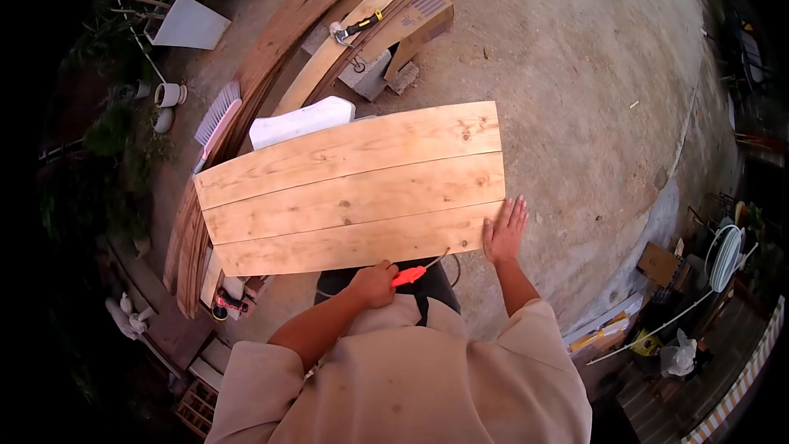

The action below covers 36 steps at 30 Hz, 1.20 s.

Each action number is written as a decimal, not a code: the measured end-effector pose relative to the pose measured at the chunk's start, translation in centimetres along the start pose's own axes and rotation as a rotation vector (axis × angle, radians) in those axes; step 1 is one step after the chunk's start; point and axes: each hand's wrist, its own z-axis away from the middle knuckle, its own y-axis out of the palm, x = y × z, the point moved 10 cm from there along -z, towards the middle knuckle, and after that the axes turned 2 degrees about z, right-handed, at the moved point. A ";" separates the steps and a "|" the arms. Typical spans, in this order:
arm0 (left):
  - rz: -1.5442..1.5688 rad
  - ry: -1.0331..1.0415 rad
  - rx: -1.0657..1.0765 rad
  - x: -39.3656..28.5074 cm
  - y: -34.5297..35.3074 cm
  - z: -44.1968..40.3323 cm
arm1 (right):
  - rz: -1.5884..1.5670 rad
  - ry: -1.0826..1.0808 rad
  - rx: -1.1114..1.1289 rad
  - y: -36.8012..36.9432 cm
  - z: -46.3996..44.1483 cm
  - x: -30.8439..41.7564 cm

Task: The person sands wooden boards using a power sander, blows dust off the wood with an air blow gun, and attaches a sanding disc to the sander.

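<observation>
A pale wooden panel (345, 197) of three joined boards lies in front of my body, its far edge slightly curved. My left hand (375, 284) is closed just below the panel's near edge, around a bright red tool handle (409, 275) that sticks out to the right. A thin curved piece extends from the red part toward the panel; its kind I cannot make out. My right hand (506, 232) rests with fingers stretched out against the panel's lower right corner. What supports the panel underneath is hidden.
Long curved planks (279, 41) run along the left, with a hammer (357, 26) on them. A brush (219, 119), a white block (301, 121), a cardboard box (423, 29) and a red power drill (229, 304) are near the panel. A white cable coil (725, 259) is at right.
</observation>
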 end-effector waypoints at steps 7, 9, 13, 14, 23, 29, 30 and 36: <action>-0.085 -0.091 0.012 7.9 2.4 5.6 | -0.376 0.497 0.142 2.0 1.3 -3.8; -0.030 -0.153 -0.033 11.2 2.4 9.0 | -0.382 0.428 -0.009 1.4 1.4 -3.1; 0.206 -0.405 -0.310 19.8 3.8 16.5 | 0.032 -0.059 -0.098 -0.6 0.4 6.4; 0.220 -0.438 -0.341 21.3 4.2 18.1 | 0.047 -0.182 -0.034 -0.1 0.6 9.9; 0.507 -0.793 -0.757 32.1 9.6 28.6 | 0.212 -1.070 0.547 7.6 11.4 35.6; 0.739 -0.982 -1.026 39.8 14.7 32.1 | 0.414 -1.161 0.398 11.2 12.3 39.8; 0.721 -0.926 -0.993 39.2 13.2 32.4 | 0.413 -1.160 0.353 11.3 12.5 40.0; 0.910 -0.903 -1.300 46.5 15.3 32.6 | 0.504 -1.134 0.298 13.2 13.5 39.5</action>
